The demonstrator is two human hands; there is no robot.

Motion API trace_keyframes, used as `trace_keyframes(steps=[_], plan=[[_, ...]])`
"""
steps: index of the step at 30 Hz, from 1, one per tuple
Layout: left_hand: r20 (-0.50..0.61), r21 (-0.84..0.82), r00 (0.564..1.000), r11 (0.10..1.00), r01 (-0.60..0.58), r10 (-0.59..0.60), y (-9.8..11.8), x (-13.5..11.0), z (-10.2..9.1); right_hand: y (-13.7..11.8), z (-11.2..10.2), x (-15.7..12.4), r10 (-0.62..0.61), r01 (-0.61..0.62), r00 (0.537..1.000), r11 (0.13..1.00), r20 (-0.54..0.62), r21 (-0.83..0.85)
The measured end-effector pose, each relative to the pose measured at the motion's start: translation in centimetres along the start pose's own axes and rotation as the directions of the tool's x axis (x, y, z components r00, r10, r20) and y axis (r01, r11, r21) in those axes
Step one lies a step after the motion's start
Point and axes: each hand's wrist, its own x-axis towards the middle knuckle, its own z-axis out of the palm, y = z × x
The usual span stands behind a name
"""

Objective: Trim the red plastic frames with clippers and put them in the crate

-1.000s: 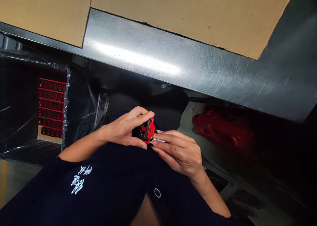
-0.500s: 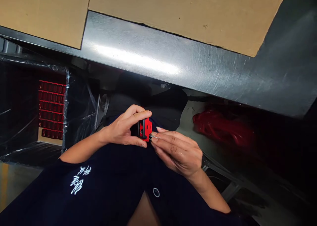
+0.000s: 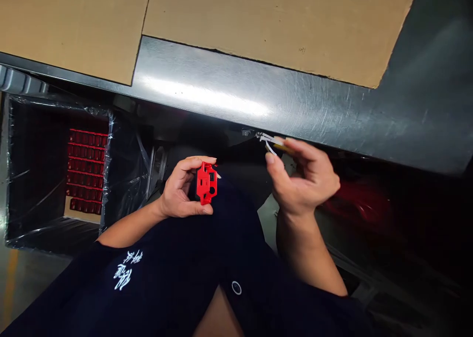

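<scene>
My left hand (image 3: 185, 189) is closed around the edges of a small red plastic part (image 3: 202, 183), which has several cut-outs and a dark area behind it. Thumb and fingers grip it at opposite ends, in front of my dark shirt. Higher and to the right, below the metal table's edge, my right hand (image 3: 303, 179) grips a small pair of nippers (image 3: 269, 140). Their metal head points left, away from the red part, and a bit of yellow shows by the fingers, which partly cover the handles.
Cardboard sheets (image 3: 236, 16) lie on the metal table (image 3: 207, 88), whose front edge runs across above my hands. At left stands a plastic-lined bin (image 3: 125, 179) with rows of red parts (image 3: 86, 164). Something red and glossy (image 3: 354, 201) lies in shadow at lower right.
My right hand has pulled the nippers away from the red part, up and to the right. My left hand has turned the part and shifted slightly left. The view has shifted a little.
</scene>
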Motion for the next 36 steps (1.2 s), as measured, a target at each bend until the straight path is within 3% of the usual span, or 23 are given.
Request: trace_keyframes(steps=[3,6,8,11,13,16,18,26,36], plan=[[-0.009,-0.013,1.000,1.000,0.001,-0.001,0.1,-0.1,0.0,2.2,1.0,3.1,-0.040,0.029,0.995,0.993,-0.088,-0.118],[-0.017,-0.030,1.000,0.999,-0.014,0.014,0.2,-0.3,0.1,3.6,1.8,5.7,-0.050,0.046,0.998,0.987,-0.024,-0.151],[-0.026,-0.035,0.999,0.999,-0.028,0.027,0.3,-0.4,0.1,3.3,2.0,6.5,-0.069,0.064,0.997,0.986,-0.027,-0.154],[-0.047,-0.034,0.998,0.999,-0.031,0.029,0.3,-0.5,-0.1,0.6,1.2,6.0,-0.100,0.098,0.995,0.992,-0.026,-0.084],[-0.051,0.000,0.998,1.000,-0.026,0.026,0.1,-0.5,-0.3,-2.1,0.1,4.9,-0.139,0.133,0.982,0.990,0.130,0.050],[-0.029,0.125,0.998,0.990,-0.059,0.063,-0.1,-0.4,-0.4,-5.6,-1.4,2.9,-0.314,0.203,0.853,0.935,0.417,0.289],[0.017,0.195,0.995,0.976,-0.101,0.100,-0.1,-0.1,-0.3,-6.7,-1.8,1.4,-0.352,0.201,0.808,0.918,0.472,0.341],[0.139,0.232,0.981,0.958,-0.167,0.138,0.7,1.3,0.3,-5.7,-0.9,-2.3,-0.300,0.161,0.891,0.910,0.341,0.381],[0.112,0.232,0.981,0.956,-0.181,0.158,0.5,1.2,0.5,-5.8,-0.8,-2.6,-0.295,0.172,0.894,0.920,0.336,0.352]])
